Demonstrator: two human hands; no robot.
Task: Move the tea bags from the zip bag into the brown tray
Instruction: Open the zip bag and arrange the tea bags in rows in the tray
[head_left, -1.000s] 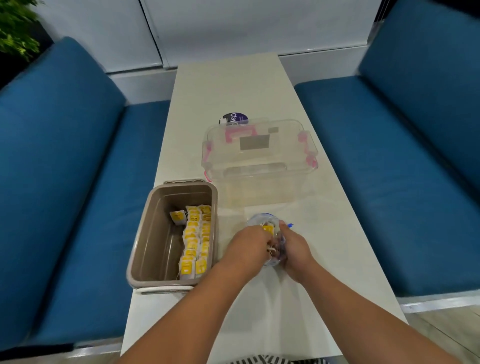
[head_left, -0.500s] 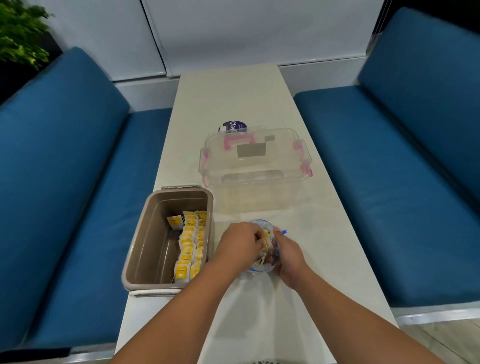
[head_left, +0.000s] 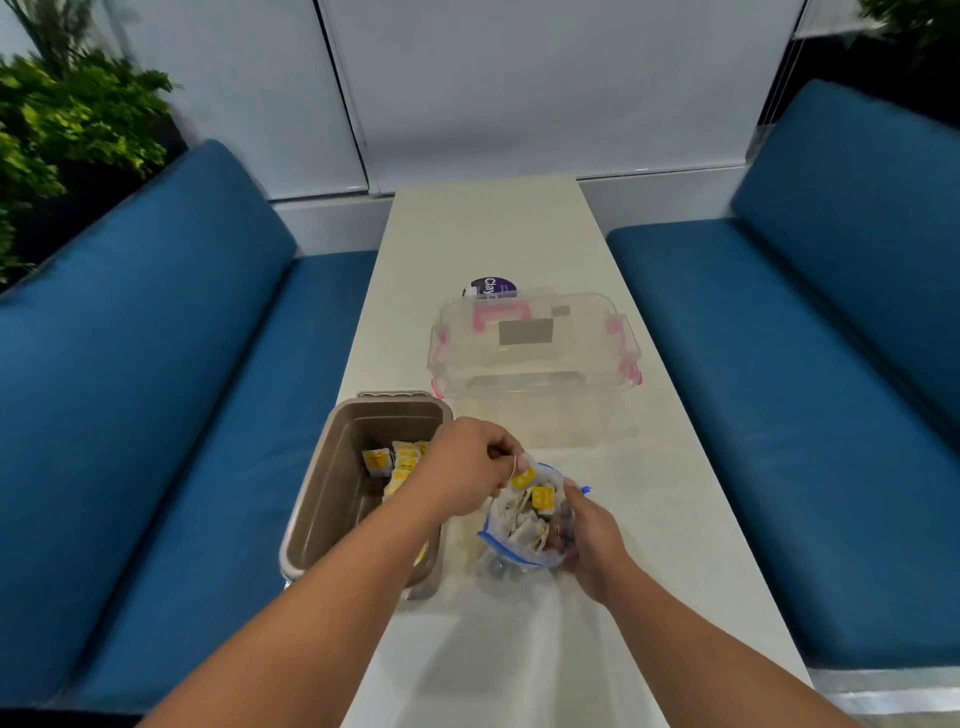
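Left hand (head_left: 470, 470): the fingers are curled and pinch the thin string (head_left: 514, 464) of one tea bag just above its yellow tag (head_left: 523, 478). The hand hangs over the near right rim of the brown tray (head_left: 311, 499). The string looks like the easiest handle on so small a thing.

Right hand (head_left: 592, 540): its fingers grasp the far side of the zip bag (head_left: 503, 522), to the right of the tray. This steadies the bag and keeps its mouth spread for the picking hand.

Zip bag: it stands on the table (head_left: 483, 234) just beside the tray's right wall, mouth up and turned toward the tray, so each carry is short. More tagged bags (head_left: 543, 498) lie inside.

Pinched tea bag: its tag is out at the mouth. Whether the pouch itself is clear of the plastic cannot be told.

Tray contents: tea bags (head_left: 378, 461) lie in rows toward its right wall, tags up, seemingly packed in order.

Clear box (head_left: 535, 364): it sits beyond the tray and to its right, lid on with pink clasps and out of the working path. A purple disc (head_left: 491, 287) shows behind it.

Stage: probably midway, with several left to move.

Risk: the strings in the bag look tangled, so a pull may drag neighbours out.
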